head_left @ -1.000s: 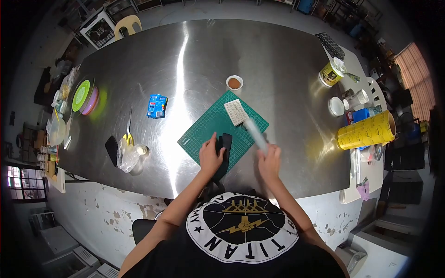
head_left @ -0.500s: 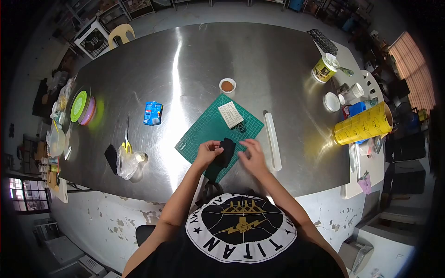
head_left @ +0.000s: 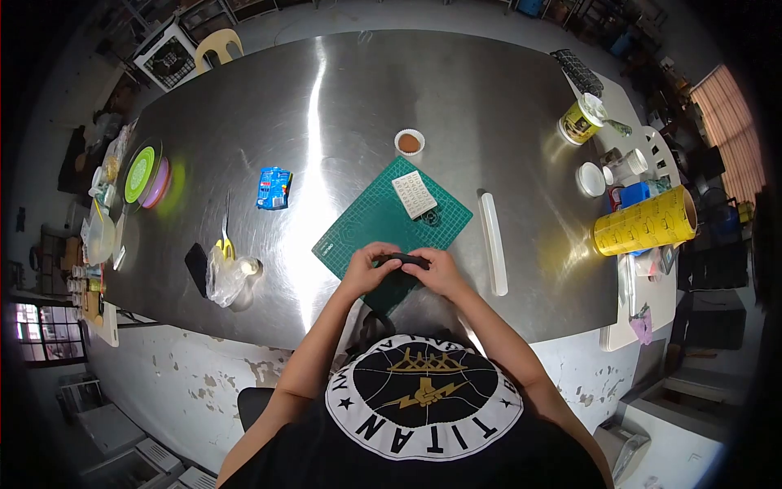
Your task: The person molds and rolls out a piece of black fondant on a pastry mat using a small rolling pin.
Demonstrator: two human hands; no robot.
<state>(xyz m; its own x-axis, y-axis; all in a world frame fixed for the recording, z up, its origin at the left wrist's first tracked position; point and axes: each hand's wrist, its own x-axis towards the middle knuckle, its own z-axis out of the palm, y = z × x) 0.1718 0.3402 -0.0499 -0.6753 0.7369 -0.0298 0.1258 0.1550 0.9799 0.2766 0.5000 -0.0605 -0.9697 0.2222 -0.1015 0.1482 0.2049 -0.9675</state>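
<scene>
Both my hands are closed on one dark piece, which looks like black fondant (head_left: 415,261), over the lower part of a green cutting mat (head_left: 350,234). My left hand (head_left: 369,270) pinches its left end with the thumb below. At the other end, the thumb and fingers of my right hand (head_left: 441,273) grip it. The piece shows as a narrow dark strip between them; the fingers hide part of it. Beyond my hands, a white letter mould (head_left: 414,196) lies on the mat, with a small dark round object (head_left: 429,218) at its lower edge.
A cupcake (head_left: 409,143) stands past the mat. To the right lie a long white bar (head_left: 493,244) and a yellow roll (head_left: 643,222). Leftward are a blue packet (head_left: 274,188), yellow-handled scissors (head_left: 226,246), a clear plastic bag (head_left: 224,284) and a black flat piece (head_left: 196,269).
My right hand has moved in from the side and taken hold of the black fondant. The fondant hung as a flat sheet from my left hand; now it shows as a narrow strip between both hands.
</scene>
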